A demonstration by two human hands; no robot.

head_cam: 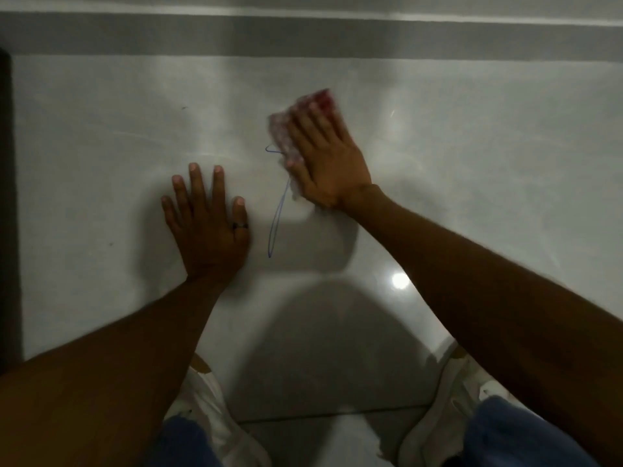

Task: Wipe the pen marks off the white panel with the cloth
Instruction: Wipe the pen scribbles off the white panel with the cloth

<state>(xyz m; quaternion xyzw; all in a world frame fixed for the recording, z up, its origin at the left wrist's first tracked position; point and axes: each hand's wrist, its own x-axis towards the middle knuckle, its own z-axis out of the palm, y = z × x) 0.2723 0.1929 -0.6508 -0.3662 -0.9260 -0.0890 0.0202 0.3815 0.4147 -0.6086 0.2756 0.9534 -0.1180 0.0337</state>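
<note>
Nearest the camera, blue-clad knees (182, 443) and pale shoes (435, 429) are seen at the bottom edge, with both bare forearms reaching forward from there over the white panel (101, 163). The left hand (207, 227) is laid flat on the panel, fingers spread and nothing held, a dark ring (240, 226) showing on one finger; it appears to serve only as a brace. Just to its right, between the two hands, the remaining pen mark (277, 217) is seen: a thin blue loop whose long axis runs from near to far, leaning slightly rightward at its far end, where a small hook (271, 149) disappears under the cloth. Beyond it, the right hand (325, 163) is pressed flat, palm down and fingers together, on the red-and-white cloth (303, 112), which is pinned against the panel rather than gripped in a fist. The cloth is blurred, so its exact edges cannot be told. The cloth touches only the far tip of the mark, and the bulk of the line lies nearer to the body and slightly left of the right hand. A stroke drawn back toward the body along that axis is judged to be what is called for, the right hand being the one placed for it. Farther off, a grey band (303, 35) is seen crossing the panel's far edge.
</note>
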